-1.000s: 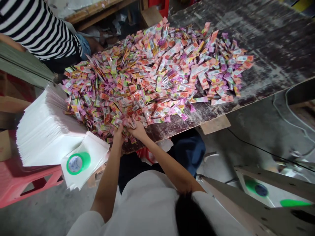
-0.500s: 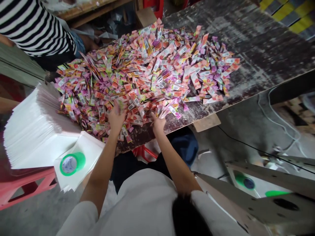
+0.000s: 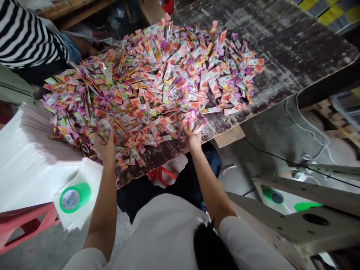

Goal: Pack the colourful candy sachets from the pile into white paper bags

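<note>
Both closed | left hand (image 3: 105, 148): sachets (image 3: 104, 127) | right hand (image 3: 194, 139): sachets

**Both arms out, hands apart**

The 2 bare forearms reach forward, spread in a V. The left hand (image 3: 105, 147) is raised, fingers curled closed in a grasp. The right hand (image 3: 193, 138) is likewise closed, its fingers pinched.

**Worn dark surface under a heap of sachets**

A dark, scuffed wooden surface (image 3: 295, 48) runs from the centre to the upper right of the frame, its paint worn to pale patches. A broad heap of small pink, orange, purple and green plastic sachets (image 3: 157, 82) lies directly on it, covering its left and middle part up to the near edge. The upper right part shows bare, scratched board.
</note>
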The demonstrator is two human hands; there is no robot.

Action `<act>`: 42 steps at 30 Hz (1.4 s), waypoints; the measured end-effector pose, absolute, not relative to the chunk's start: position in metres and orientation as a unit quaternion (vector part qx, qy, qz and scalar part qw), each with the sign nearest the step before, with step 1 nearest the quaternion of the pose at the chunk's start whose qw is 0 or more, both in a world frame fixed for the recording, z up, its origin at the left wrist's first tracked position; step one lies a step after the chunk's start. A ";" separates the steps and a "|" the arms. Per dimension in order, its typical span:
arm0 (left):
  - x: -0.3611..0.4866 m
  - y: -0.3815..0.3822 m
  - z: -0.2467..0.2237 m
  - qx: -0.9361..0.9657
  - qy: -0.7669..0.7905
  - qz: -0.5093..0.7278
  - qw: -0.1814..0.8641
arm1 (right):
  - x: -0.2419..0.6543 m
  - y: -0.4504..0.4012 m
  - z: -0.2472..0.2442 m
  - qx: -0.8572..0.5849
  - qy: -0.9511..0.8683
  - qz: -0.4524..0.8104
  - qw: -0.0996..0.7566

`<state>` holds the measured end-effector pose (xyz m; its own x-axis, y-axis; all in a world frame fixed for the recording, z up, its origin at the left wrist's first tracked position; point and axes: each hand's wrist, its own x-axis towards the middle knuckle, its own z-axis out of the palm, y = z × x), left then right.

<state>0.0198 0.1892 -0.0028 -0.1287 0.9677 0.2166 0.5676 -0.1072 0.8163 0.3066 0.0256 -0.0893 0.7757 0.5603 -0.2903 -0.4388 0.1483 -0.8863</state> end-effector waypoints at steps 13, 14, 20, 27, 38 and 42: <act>0.165 0.090 -0.054 0.932 0.309 -0.007 0.190 | 0.426 0.026 -0.092 -0.883 -0.125 0.138 0.430; 0.172 0.089 -0.056 0.938 0.312 -0.037 0.149 | 0.430 0.032 -0.090 -0.905 -0.140 0.151 0.374; 0.181 0.081 -0.065 0.929 0.349 -0.102 0.071 | 0.429 0.027 -0.096 -0.935 -0.145 0.192 0.259; 0.166 0.075 -0.058 0.889 0.407 -0.044 0.207 | 0.431 -0.034 -0.116 -0.815 -0.092 0.210 0.532; 0.204 0.093 -0.078 0.576 0.563 0.289 0.518 | 0.378 -0.008 -0.113 -0.886 -0.254 0.153 0.356; 0.227 0.106 -0.090 0.633 0.601 0.236 0.427 | 0.364 0.008 -0.113 -0.913 -0.288 0.117 0.263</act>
<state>0.2272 0.1059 -0.0903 0.1661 0.9624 -0.2150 0.5600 0.0874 0.8239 0.3639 0.0083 -0.1130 0.8073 0.5869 -0.0617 0.4640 -0.6959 -0.5482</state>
